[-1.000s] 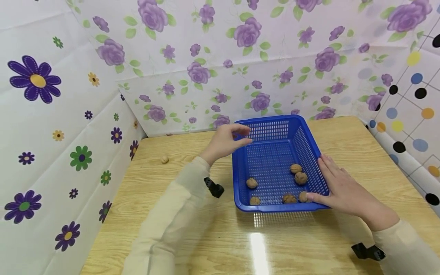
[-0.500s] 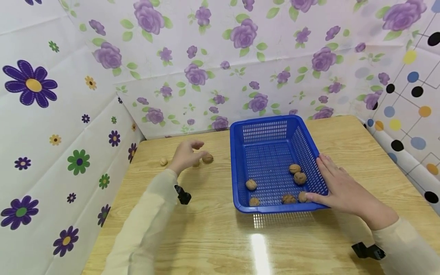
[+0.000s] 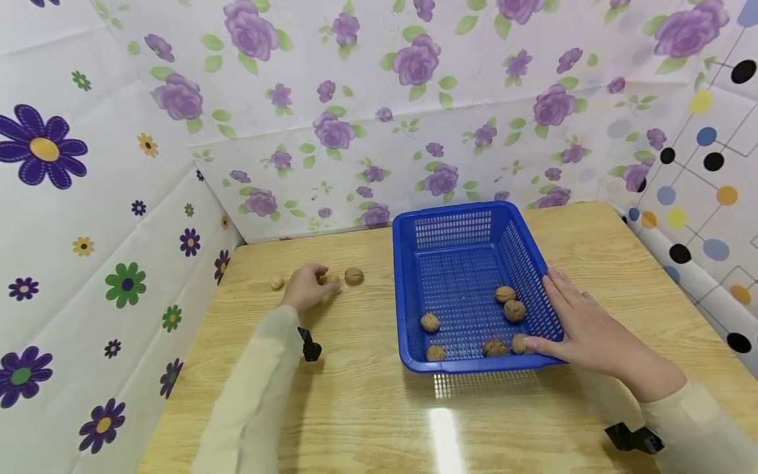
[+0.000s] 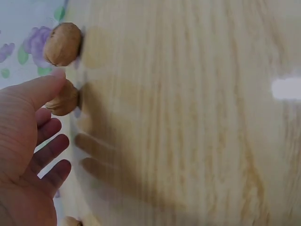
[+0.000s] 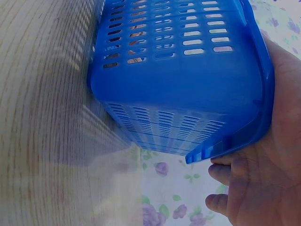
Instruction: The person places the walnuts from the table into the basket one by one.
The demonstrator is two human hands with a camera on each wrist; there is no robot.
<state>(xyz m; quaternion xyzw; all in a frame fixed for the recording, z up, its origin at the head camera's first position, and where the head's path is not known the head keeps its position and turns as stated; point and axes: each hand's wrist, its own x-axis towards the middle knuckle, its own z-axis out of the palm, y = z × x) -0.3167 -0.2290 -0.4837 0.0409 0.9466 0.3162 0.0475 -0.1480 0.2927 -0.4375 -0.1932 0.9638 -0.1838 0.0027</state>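
Observation:
Over the left of the wooden table, my left hand (image 3: 304, 288) has its thumb and fingers on either side of a walnut (image 4: 65, 100); no firm pinch shows. The thumb overlaps this walnut in the left wrist view. Just to its right lies a second walnut (image 3: 354, 276), and a paler nut (image 3: 277, 282) rests left of the hand. My right hand (image 3: 583, 322) holds the near right corner of a blue plastic basket (image 3: 401, 296), thumb over the rim and fingers along the outer side. Several walnuts (image 3: 514, 311) lie inside, mostly toward the near and right sides.
The light wood table (image 3: 355, 408) meets a floral cloth (image 3: 331, 164) at the back. Patterned sheets also hang at left and right. The basket's slotted wall (image 5: 164, 47) stands on the table beside my right hand.
My left hand has moved from the basket's left rim leftward and down to the walnuts on the table. My right hand stays on the basket. The head view has shifted slightly.

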